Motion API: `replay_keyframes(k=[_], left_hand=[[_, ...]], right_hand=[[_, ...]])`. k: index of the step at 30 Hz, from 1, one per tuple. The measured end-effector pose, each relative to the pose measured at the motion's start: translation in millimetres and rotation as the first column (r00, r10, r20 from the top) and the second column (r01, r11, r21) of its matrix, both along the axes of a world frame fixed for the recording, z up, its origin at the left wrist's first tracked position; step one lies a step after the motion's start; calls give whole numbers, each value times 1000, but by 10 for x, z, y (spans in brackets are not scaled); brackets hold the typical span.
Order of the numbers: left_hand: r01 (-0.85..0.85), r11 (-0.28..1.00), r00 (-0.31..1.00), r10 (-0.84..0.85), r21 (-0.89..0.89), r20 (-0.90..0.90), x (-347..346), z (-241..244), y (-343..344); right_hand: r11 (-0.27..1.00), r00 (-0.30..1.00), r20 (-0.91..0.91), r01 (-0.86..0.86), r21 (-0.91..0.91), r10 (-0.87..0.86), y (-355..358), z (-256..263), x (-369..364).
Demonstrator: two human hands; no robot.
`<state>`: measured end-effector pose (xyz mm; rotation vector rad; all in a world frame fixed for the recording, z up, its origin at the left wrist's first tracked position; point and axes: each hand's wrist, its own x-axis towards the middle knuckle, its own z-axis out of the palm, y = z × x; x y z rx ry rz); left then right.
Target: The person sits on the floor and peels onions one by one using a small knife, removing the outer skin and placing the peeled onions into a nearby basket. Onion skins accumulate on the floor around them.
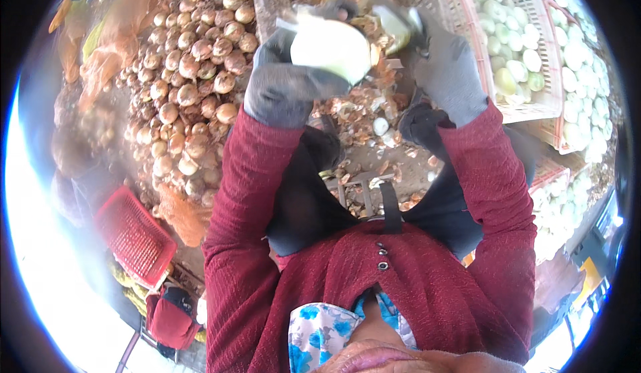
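My left hand (pixel 288 80), in a grey knit glove with dark palm coating, holds a large, pale peeled onion (pixel 330 50), overexposed on top. To its right, my right hand (pixel 445 62), gloved the same way, is closed around a blurred object (pixel 395 25) with a pale, shiny face; whether it is a knife blade cannot be told. A gap separates this object from the onion. Below both hands, brown onion skins (pixel 370 102) cover the ground between my shoes, with a small white onion (pixel 380 126) among them.
Unpeeled onions (pixel 188 95) are heaped at left, beside a wooden post (pixel 270 2). Plastic crates (pixel 531 115) of peeled onions (pixel 518 70) stand at right. A red basket (pixel 135 235), orange netting (pixel 183 215) and another person (pixel 173 318) are at lower left.
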<state>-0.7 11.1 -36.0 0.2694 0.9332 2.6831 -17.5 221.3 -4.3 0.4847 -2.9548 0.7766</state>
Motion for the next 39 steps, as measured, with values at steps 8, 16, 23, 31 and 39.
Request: replay_keyframes(k=[8, 16, 23, 31, 39], left_hand=[[-174, 879, 981, 195, -443, 0, 55, 210, 105], [-67, 706, 995, 104, -705, 10, 102, 333, 193], [-36, 741, 986, -85, -671, -146, 32, 277, 168], [47, 894, 988, -106, -445, -110, 37, 222, 132], [-12, 818, 989, -75, -576, -128, 75, 312, 177]], right_hand=[[785, 968, 190, -14, -619, 167, -14, 58, 96], [899, 974, -59, -224, -377, 218, -85, 99, 156], [517, 771, 604, 440, -734, 202, -79, 201, 142], [339, 727, 619, 525, -780, 298, -14, 427, 143], [446, 871, 454, 337, -829, 187, 29, 226, 146]])
